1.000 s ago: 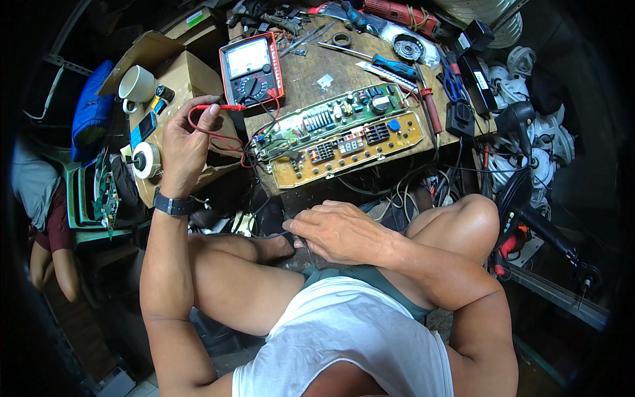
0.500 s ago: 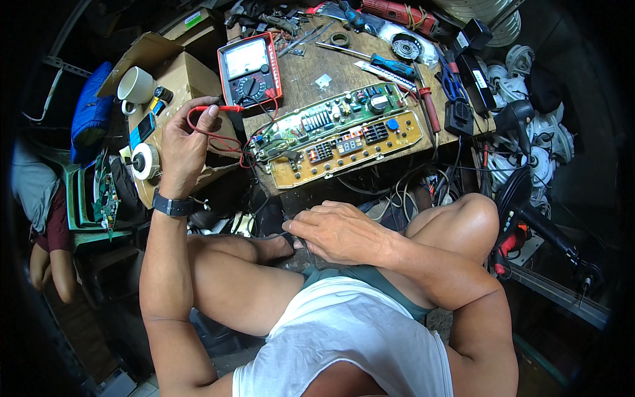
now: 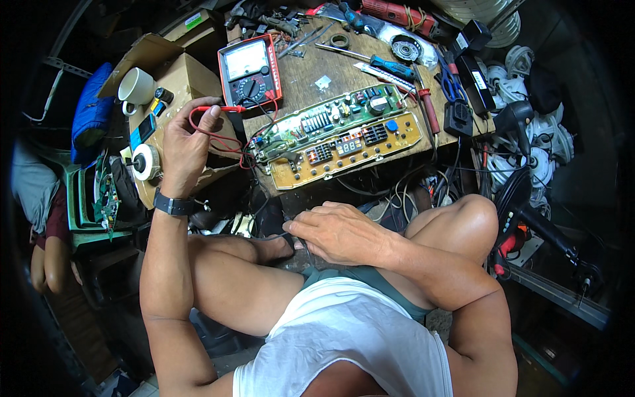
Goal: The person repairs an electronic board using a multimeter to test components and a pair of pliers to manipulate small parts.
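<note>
My left hand [image 3: 192, 132] is closed on a red test probe [image 3: 228, 108], raised left of the analog multimeter [image 3: 248, 73] with red casing. Red and black leads trail toward two long circuit boards: a green one [image 3: 331, 112] behind a tan one [image 3: 344, 149] with a small display and buttons, both at the bench's front. My right hand [image 3: 331, 228] rests low over my lap, fingers curled round a thin dark object [image 3: 288, 218] that is mostly hidden by them.
The wooden bench [image 3: 297, 86] carries screwdrivers [image 3: 390, 66], tape and a grinder [image 3: 400, 14]. A cardboard box [image 3: 178, 86] with a mug [image 3: 135, 83] stands left. A seated person [image 3: 43, 212] is at far left. Cables and white parts [image 3: 542, 172] crowd the right side.
Both my hands hold the same positions. The person at far left has shifted slightly, with a hand now showing beside the legs.
</note>
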Motion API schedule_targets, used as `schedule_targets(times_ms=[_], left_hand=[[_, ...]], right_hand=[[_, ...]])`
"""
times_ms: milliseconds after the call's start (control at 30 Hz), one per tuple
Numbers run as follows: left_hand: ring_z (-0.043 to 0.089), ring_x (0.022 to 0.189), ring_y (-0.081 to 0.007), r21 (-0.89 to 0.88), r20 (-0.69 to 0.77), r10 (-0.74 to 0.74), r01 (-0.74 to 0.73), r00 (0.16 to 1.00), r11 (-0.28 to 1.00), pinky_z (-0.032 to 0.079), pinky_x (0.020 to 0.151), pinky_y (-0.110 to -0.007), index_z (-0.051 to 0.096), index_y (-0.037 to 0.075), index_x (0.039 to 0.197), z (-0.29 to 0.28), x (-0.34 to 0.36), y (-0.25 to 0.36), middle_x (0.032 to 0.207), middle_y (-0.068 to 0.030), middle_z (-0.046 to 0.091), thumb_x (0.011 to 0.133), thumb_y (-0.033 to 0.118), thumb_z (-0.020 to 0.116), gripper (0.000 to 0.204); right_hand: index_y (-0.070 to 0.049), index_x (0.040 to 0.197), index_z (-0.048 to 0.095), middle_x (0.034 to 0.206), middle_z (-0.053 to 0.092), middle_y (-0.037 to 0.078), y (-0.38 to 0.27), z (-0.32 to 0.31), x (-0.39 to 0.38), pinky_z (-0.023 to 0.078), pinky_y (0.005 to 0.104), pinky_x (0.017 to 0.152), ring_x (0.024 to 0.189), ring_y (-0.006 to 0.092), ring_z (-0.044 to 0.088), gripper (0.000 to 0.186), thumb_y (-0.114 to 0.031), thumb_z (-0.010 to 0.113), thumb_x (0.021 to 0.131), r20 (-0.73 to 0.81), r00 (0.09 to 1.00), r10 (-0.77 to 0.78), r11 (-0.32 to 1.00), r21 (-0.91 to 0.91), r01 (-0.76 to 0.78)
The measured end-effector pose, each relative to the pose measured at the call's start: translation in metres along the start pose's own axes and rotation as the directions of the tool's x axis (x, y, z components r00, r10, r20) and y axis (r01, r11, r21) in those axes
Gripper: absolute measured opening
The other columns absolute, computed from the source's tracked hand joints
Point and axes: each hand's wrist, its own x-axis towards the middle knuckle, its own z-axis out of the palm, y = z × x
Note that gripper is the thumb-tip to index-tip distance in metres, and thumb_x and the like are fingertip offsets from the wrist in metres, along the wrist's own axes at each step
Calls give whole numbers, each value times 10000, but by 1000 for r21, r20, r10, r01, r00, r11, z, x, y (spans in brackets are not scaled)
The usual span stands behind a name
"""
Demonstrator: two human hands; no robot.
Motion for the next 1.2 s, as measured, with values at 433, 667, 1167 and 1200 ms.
schedule_targets(times_ms=[433, 667, 1167, 1200], left_hand=[[770, 971, -150, -7, 5, -1, 1, 1000, 1000, 604, 894, -306, 783, 8, 1298, 2, 3, -1, 1091, -72, 798, 1096, 256, 789, 320], [731, 931, -106, -108, 32, 10, -7, 999, 994, 595, 851, -275, 775, 7, 1275, 20, 5, 11, 1036, -39, 795, 1092, 144, 784, 229], [776, 978, -141, -125, 157, -8, 28, 988, 992, 625, 891, -297, 705, -23, 1222, 119, 5, 20, 1054, -82, 808, 1081, 99, 781, 201], [776, 978, -140, -80, 161, -4, 17, 987, 997, 624, 888, -298, 706, -23, 1222, 124, 8, 19, 1052, -81, 807, 1079, 100, 784, 204]], right_hand=[[-66, 1328, 722, 1104, 742, 96, -1, -1, -1, 572, 446, 913, 1010, 305, 734, 381, -149, 766, 959, -31, 1000, -7, 1000, 1, 7], [-61, 1308, 723, 1087, 746, 105, 2, -5, -3, 580, 443, 894, 991, 320, 737, 361, -146, 763, 960, -88, 996, -17, 1000, -14, 16], [-41, 1176, 671, 1021, 756, 231, 37, -99, -40, 596, 538, 812, 916, 456, 757, 163, -114, 660, 1031, -713, 641, 284, 914, 0, -405], [-45, 1164, 664, 1001, 758, 237, 41, -107, -46, 595, 541, 818, 917, 470, 759, 139, -117, 650, 1046, -745, 574, 338, 887, 48, -460]])
